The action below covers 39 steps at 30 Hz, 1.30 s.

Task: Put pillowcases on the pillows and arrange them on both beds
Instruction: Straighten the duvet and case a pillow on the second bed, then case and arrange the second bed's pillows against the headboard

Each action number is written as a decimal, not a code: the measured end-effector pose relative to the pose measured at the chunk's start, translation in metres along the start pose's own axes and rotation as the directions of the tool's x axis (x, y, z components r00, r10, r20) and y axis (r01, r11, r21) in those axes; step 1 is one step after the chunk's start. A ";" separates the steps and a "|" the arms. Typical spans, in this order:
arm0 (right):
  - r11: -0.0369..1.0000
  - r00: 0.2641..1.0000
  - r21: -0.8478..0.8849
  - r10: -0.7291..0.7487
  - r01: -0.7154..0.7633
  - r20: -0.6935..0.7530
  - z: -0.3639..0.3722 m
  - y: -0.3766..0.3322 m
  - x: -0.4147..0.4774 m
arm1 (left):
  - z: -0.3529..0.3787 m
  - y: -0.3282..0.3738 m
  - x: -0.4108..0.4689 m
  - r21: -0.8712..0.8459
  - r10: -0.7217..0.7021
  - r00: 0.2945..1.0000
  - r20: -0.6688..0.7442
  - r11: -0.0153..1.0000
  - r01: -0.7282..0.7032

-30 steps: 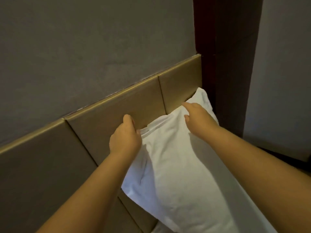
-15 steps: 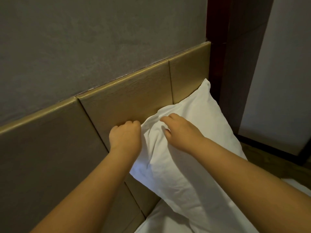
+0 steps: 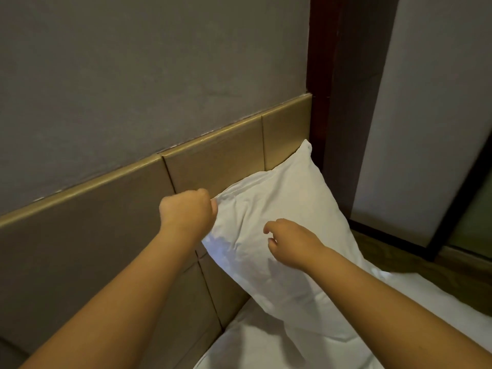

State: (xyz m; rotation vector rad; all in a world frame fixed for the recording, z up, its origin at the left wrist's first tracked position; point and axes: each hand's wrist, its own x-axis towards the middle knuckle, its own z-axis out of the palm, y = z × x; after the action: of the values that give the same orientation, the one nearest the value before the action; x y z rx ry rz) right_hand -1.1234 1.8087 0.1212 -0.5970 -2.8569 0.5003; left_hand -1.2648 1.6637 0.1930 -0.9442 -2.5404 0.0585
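your left hand (image 3: 187, 210) grips the white pillow's (image 3: 287, 209) corner in a fist; your right hand (image 3: 291, 242) hovers above it, fingers loosely open, pillow leaning on the headboard (image 3: 218, 158).

**Surroundings noted**

Ahead of me a tan panelled headboard (image 3: 106, 225) crosses the left and centre. Grey wall (image 3: 133, 75) fills the upper left. Dark wooden post (image 3: 343, 102) stands upper right, pale panel (image 3: 431, 102) beside it.
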 end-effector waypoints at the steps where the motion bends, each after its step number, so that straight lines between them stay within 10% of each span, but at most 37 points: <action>1: 1.000 1.000 -0.013 0.016 -0.016 0.002 0.000 -0.008 -0.010 | -0.002 0.001 -0.018 -0.034 0.010 0.999 0.052 0.999 -0.008; 10: 0.972 0.968 -0.041 0.234 -0.232 0.086 0.064 -0.116 -0.170 | 0.011 -0.012 -0.262 -0.281 0.207 0.843 0.497 0.957 -0.069; 23: 0.807 0.806 -0.010 0.591 -0.591 0.042 0.121 -0.196 -0.398 | -0.031 -0.031 -0.437 -0.476 0.438 0.798 0.413 0.851 -0.221; 39: 0.523 0.523 0.003 0.852 -0.852 -0.016 0.080 -0.157 -0.609 | -0.091 0.117 -0.579 -0.684 0.792 0.510 0.336 0.577 -0.446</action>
State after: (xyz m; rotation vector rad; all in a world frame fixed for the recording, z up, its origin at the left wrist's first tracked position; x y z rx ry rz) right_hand -0.6484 1.3968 0.0387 -2.0247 -2.3208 0.5862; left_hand -0.7640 1.3779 0.0355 -2.4754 -2.5857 -0.1352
